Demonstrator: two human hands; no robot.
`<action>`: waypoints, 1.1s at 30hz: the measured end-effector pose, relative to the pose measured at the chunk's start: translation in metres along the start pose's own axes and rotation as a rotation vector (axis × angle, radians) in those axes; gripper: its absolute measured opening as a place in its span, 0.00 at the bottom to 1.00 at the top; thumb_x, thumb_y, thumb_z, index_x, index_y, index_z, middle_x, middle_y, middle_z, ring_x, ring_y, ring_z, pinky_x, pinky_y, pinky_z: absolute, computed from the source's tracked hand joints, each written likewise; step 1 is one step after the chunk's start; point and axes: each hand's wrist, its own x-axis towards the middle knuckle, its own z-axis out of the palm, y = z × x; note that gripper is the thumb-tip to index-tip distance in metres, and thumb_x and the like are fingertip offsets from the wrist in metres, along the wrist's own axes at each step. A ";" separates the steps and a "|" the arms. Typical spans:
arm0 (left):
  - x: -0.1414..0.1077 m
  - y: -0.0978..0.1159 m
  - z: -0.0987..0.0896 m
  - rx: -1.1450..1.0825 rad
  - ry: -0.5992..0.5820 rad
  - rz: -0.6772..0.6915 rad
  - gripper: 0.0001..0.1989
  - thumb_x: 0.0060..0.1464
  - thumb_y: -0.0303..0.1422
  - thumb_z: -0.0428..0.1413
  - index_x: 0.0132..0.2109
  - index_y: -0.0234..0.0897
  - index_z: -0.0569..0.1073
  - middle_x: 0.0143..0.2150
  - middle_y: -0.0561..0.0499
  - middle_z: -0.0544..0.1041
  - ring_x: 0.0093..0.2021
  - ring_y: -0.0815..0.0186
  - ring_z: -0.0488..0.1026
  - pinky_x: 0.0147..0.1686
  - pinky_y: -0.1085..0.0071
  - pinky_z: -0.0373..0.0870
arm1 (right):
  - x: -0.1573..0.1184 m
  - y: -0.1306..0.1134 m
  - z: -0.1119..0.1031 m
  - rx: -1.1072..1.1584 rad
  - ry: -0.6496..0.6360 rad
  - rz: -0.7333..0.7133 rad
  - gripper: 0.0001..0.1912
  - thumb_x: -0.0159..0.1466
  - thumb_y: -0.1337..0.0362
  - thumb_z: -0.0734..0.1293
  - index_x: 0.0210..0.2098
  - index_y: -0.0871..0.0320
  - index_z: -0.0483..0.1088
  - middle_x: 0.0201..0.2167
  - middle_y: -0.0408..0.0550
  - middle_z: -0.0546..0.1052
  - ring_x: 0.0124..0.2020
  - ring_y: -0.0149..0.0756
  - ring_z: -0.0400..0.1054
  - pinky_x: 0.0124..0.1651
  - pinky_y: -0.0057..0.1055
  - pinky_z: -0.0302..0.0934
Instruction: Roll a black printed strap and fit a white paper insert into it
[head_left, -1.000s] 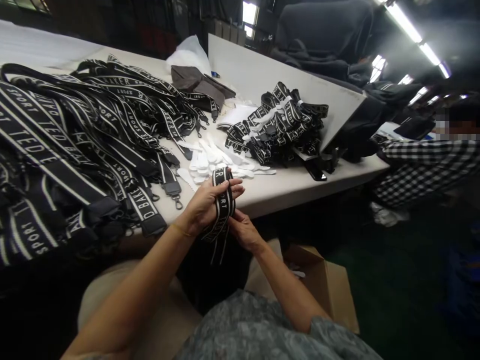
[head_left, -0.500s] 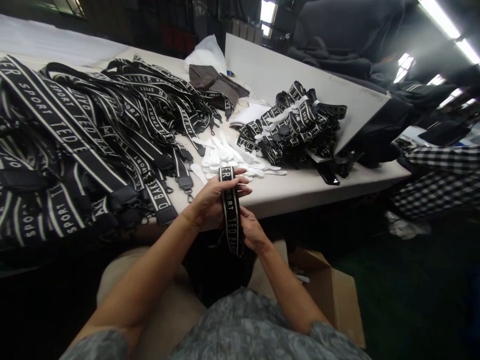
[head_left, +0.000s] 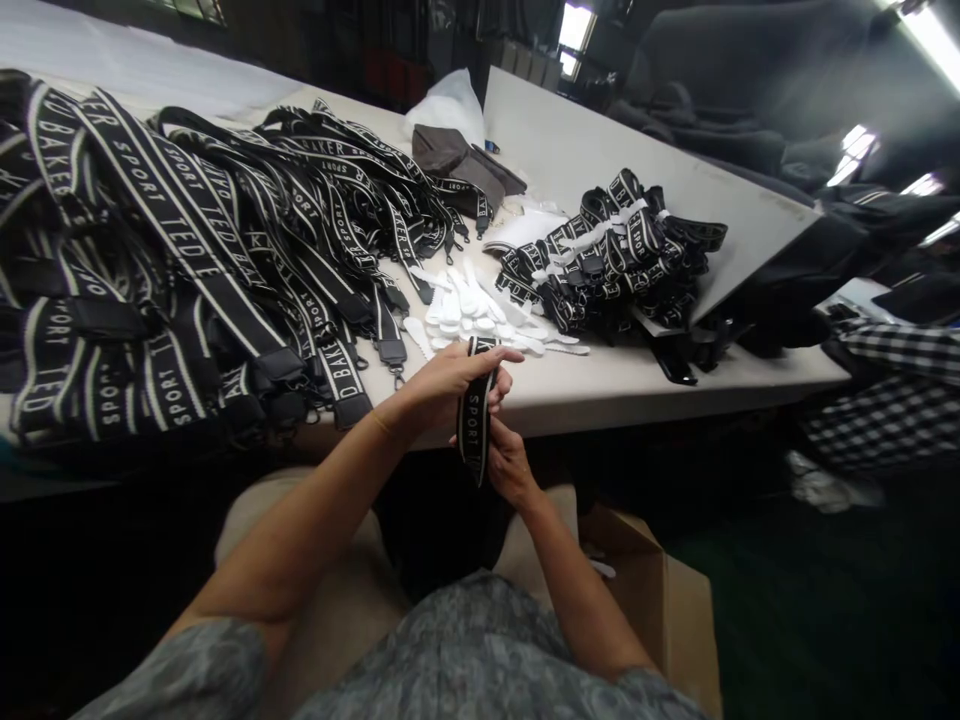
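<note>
A folded black webbing strap [head_left: 473, 425] with white lettering and pale edge stripes hangs between my hands, just off the table's front edge. My left hand [head_left: 451, 380] is closed around its upper end, thumb laid across the front. Lower down, my right hand [head_left: 510, 462] pinches the strap's side; its fingertips are partly hidden behind the webbing. Just beyond my hands lie several white plastic ties [head_left: 469, 305] with toothed edges. A large heap of loose straps [head_left: 172, 250] with black end tabs and metal clips spreads over the table to the left.
Bundled straps [head_left: 607, 250] with white ties are piled at the right, before a leaning white board [head_left: 570, 120]. A dark phone-like object [head_left: 673, 362] lies at the table's [head_left: 585, 385] front edge. Below right stands an open cardboard box [head_left: 686, 625]. Checked cloth [head_left: 892, 390] shows at far right.
The strap now hangs shorter below my left hand, and my right hand has come slightly up toward it. The whole view has shifted, so the table appears further right.
</note>
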 end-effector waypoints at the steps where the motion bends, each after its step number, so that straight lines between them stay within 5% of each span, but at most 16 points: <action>1: 0.000 0.000 0.000 -0.019 0.018 0.001 0.15 0.60 0.36 0.57 0.49 0.30 0.73 0.25 0.52 0.70 0.21 0.72 0.65 0.21 0.76 0.67 | 0.001 0.002 -0.001 -0.012 -0.008 0.011 0.17 0.64 0.53 0.66 0.47 0.56 0.74 0.35 0.47 0.77 0.39 0.39 0.70 0.44 0.33 0.65; 16: 0.014 -0.008 -0.014 0.025 0.207 0.167 0.11 0.62 0.33 0.55 0.46 0.28 0.75 0.27 0.50 0.74 0.22 0.72 0.70 0.23 0.76 0.68 | -0.007 -0.011 0.021 0.258 -0.055 0.115 0.25 0.65 0.42 0.61 0.46 0.56 0.72 0.34 0.48 0.78 0.39 0.41 0.72 0.43 0.35 0.67; 21: 0.021 -0.007 -0.017 -0.293 0.336 0.164 0.08 0.64 0.25 0.51 0.42 0.25 0.74 0.26 0.52 0.72 0.21 0.76 0.68 0.27 0.77 0.69 | -0.010 -0.007 0.019 0.221 -0.133 0.052 0.27 0.62 0.41 0.64 0.45 0.58 0.72 0.36 0.51 0.78 0.42 0.44 0.71 0.48 0.38 0.65; 27: 0.028 -0.011 -0.026 -0.325 0.452 0.174 0.09 0.65 0.25 0.50 0.38 0.25 0.73 0.25 0.51 0.71 0.22 0.75 0.69 0.30 0.75 0.72 | -0.001 -0.001 0.017 0.173 -0.174 0.043 0.20 0.60 0.49 0.70 0.42 0.58 0.72 0.36 0.51 0.79 0.39 0.44 0.71 0.46 0.38 0.64; 33: 0.026 -0.016 -0.037 -0.149 0.354 0.253 0.08 0.62 0.30 0.56 0.42 0.27 0.74 0.26 0.50 0.75 0.21 0.72 0.72 0.25 0.76 0.70 | 0.007 -0.010 0.020 0.434 -0.165 0.197 0.21 0.54 0.59 0.75 0.45 0.57 0.70 0.32 0.45 0.78 0.32 0.37 0.72 0.40 0.34 0.66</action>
